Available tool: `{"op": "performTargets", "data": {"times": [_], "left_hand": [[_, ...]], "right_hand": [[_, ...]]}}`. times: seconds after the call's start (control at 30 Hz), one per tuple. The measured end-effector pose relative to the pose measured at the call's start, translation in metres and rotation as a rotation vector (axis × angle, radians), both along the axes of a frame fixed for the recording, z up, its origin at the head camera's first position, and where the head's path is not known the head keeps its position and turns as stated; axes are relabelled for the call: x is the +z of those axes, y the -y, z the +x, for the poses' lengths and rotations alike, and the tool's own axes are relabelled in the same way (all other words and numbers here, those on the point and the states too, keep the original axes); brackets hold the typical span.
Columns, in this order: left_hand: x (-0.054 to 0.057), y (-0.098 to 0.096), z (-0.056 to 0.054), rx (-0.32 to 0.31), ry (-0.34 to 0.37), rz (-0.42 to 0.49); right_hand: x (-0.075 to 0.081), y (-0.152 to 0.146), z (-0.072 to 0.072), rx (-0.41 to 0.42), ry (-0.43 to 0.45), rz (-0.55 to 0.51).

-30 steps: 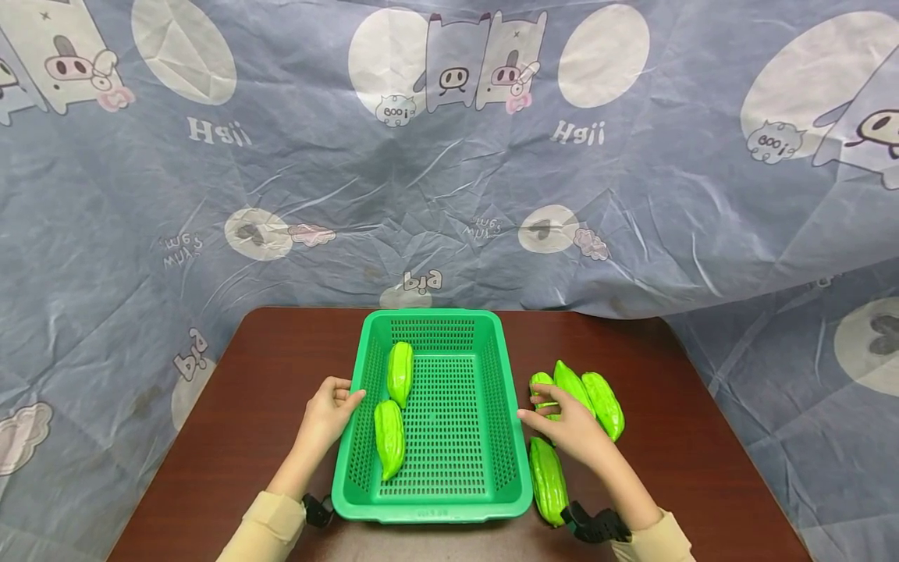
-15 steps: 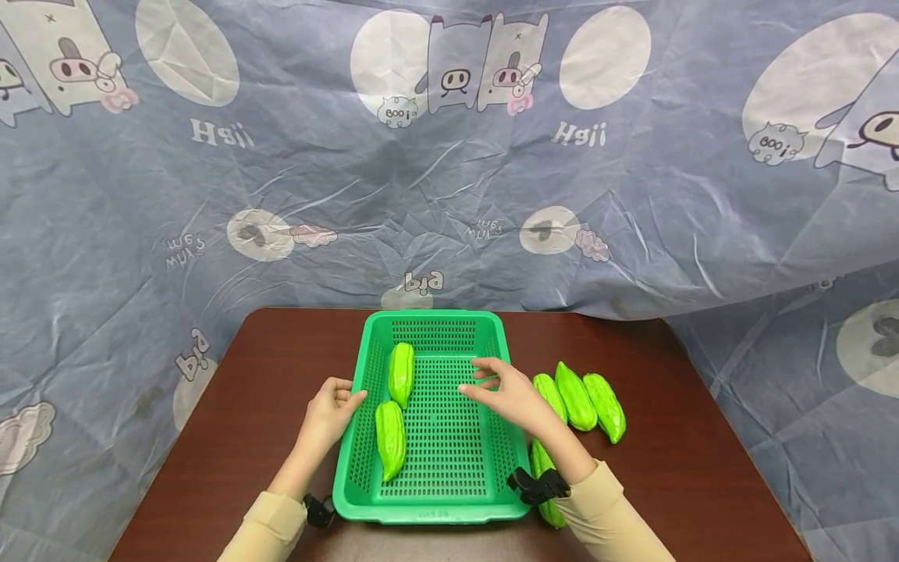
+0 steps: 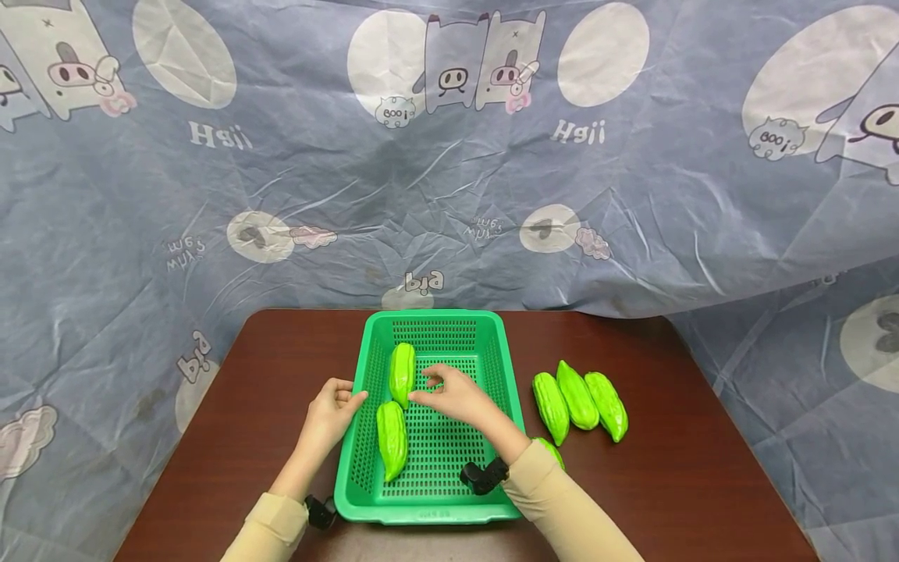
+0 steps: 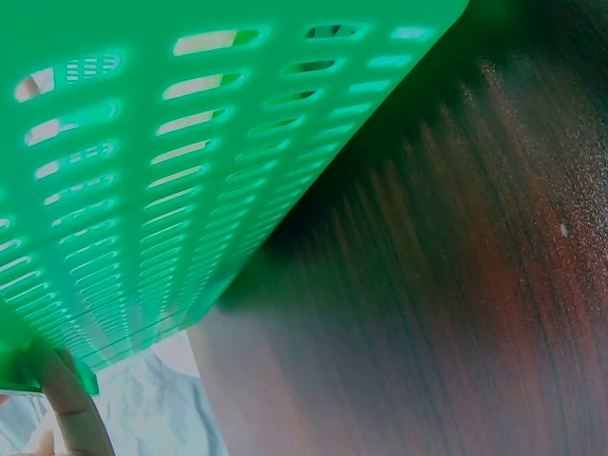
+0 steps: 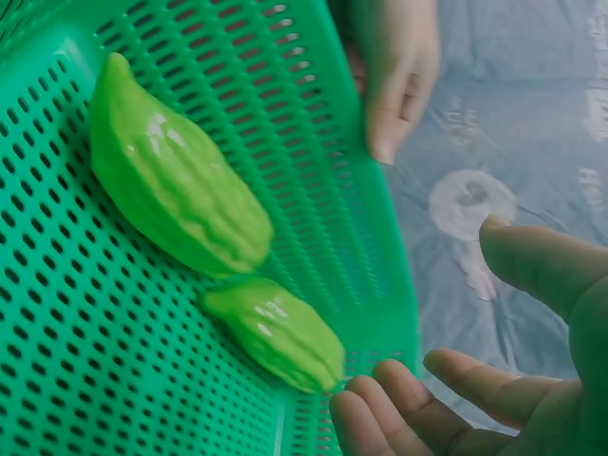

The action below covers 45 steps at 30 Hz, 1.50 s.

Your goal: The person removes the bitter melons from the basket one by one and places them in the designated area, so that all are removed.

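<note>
My left hand (image 3: 328, 414) pinches the left rim of a green perforated plastic basket (image 3: 421, 513); in the left wrist view a finger (image 4: 71, 399) bends at the rim. Inside the basket, along its left side, lie two bright green bitter melons, one farther back (image 3: 401, 368) and one nearer the front (image 3: 392, 441). Over the basket floor, just right of the farther melon, my right hand (image 3: 455, 396) reaches in with thumb and fingers spread apart and nothing held. The right wrist view shows its fingertips (image 5: 356, 418) close to the end of that melon.
Right of the basket on the dark brown table (image 3: 674, 476), three bitter melons (image 3: 578, 396) lie side by side. Another melon (image 3: 551, 451) sits nearer, mostly hidden by my right forearm. Behind the table hangs a blue-grey printed cloth (image 3: 421, 187).
My right hand has moved left from above the melons on the table, across the right rim, to the farther melon in the basket. My left hand keeps its place at the rim.
</note>
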<state>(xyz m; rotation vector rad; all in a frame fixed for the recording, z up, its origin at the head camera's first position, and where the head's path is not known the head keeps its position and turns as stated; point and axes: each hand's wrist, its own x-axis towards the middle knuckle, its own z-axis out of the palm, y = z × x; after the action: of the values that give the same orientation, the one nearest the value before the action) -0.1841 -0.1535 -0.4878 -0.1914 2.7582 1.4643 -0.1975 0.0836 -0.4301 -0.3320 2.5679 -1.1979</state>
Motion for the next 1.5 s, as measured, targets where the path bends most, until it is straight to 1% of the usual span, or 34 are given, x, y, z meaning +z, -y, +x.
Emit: {"op": "performTargets", "data": {"times": [0.2, 0.37, 0.63, 0.9, 1.13, 1.33, 1.5], "left_hand": [[0.0, 0.0, -0.001, 0.005, -0.005, -0.018], [-0.001, 0.0, -0.002, -0.005, -0.004, -0.017], [-0.002, 0.0, -0.001, -0.008, -0.003, -0.018], [-0.003, 0.0, -0.002, -0.005, 0.002, -0.016], [-0.003, 0.0, -0.002, -0.003, -0.017, -0.025], [-0.003, 0.0, -0.001, -0.006, -0.011, -0.021], [-0.001, 0.0, -0.001, 0.0, -0.001, -0.018]], "right_hand": [[-0.015, 0.018, -0.004, 0.035, 0.021, 0.046], [-0.027, 0.028, -0.007, 0.046, 0.035, 0.079], [-0.046, 0.043, -0.005, 0.081, 0.037, 0.168], [-0.051, 0.052, 0.001, 0.1, 0.094, 0.235], [-0.055, 0.056, 0.001, 0.095, 0.096, 0.26], [-0.057, 0.056, 0.001, 0.074, 0.082, 0.228], [-0.055, 0.052, 0.001, 0.069, 0.118, 0.18]]}}
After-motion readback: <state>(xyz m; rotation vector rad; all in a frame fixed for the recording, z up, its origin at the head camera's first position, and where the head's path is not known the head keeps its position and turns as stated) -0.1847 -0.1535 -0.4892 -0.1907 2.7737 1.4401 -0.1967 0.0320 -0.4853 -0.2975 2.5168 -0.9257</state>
